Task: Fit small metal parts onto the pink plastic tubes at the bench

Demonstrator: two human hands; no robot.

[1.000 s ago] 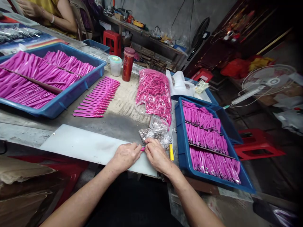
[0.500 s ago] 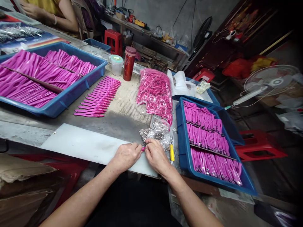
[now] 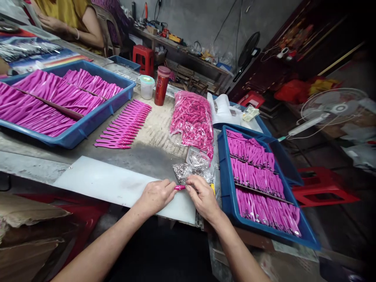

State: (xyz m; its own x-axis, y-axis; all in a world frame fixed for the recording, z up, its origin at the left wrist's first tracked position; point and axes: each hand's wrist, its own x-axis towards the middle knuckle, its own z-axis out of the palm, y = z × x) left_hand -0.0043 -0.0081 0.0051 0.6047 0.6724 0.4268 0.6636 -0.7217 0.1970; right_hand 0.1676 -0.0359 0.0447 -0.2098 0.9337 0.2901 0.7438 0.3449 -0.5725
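1. Fingers point(image 3: 169, 188) of the left hand point(image 3: 155, 196) were pinched shut on one end of a small pink plastic piece point(image 3: 179, 187). The fingers of the right hand point(image 3: 204, 197) were clamped on its other end.
2. The piece was held level just over the right end of a white plastic board point(image 3: 117, 184), near the tabletop's front edge.
3. A clear plastic bag of small silver metal parts point(image 3: 190, 171) lay just beyond the hands.
4. A yellow tool handle point(image 3: 212, 188) showed between the right hand and a blue plastic tray point(image 3: 225, 176), mostly hidden.
5. That tray sat at the tabletop's right edge, with magenta pieces in rows inside.
6. A clear bag of pink parts point(image 3: 192, 119) lay mid-tabletop.
7. A row of magenta plastic strips point(image 3: 123, 125) lay beside a larger blue tray point(image 3: 88, 127) at the left edge.
8. Another person's hand point(image 3: 51, 23) was at the far left corner.
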